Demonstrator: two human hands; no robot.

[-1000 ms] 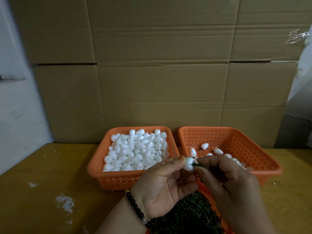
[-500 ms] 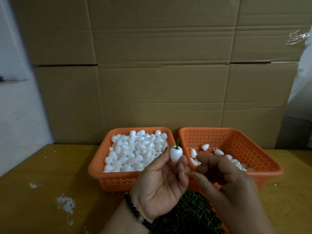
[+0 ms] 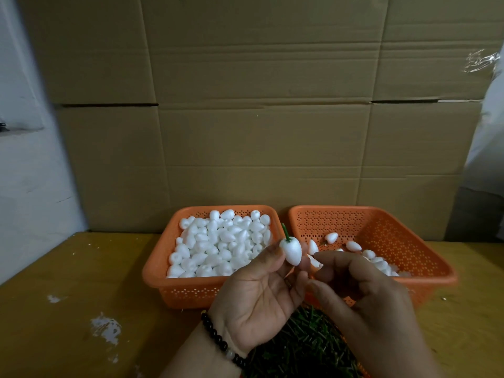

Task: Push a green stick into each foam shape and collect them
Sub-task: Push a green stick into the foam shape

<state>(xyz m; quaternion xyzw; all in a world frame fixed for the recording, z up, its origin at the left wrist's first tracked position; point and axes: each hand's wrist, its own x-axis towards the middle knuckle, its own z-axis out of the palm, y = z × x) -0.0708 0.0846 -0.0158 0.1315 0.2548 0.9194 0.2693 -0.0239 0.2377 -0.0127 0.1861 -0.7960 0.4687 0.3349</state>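
My left hand (image 3: 259,298) pinches a white foam shape (image 3: 292,251) between thumb and fingertips, with a green stick (image 3: 285,232) poking up out of its top. My right hand (image 3: 365,301) hovers just right of it, fingers loosely curled and holding nothing that I can see. The left orange basket (image 3: 158,271) is full of plain white foam shapes (image 3: 218,244). The right orange basket (image 3: 425,257) holds several foam shapes (image 3: 354,246). A pile of green sticks (image 3: 305,347) lies below my hands.
Both baskets stand side by side on a yellow wooden table (image 3: 68,309) with white paint marks. A wall of cardboard boxes (image 3: 259,118) rises right behind them. A white wall (image 3: 24,186) is at the left.
My right hand let go of the stick after pushing it in. My left hand turned the foam shape upright, stick pointing up, and holds it a little higher.
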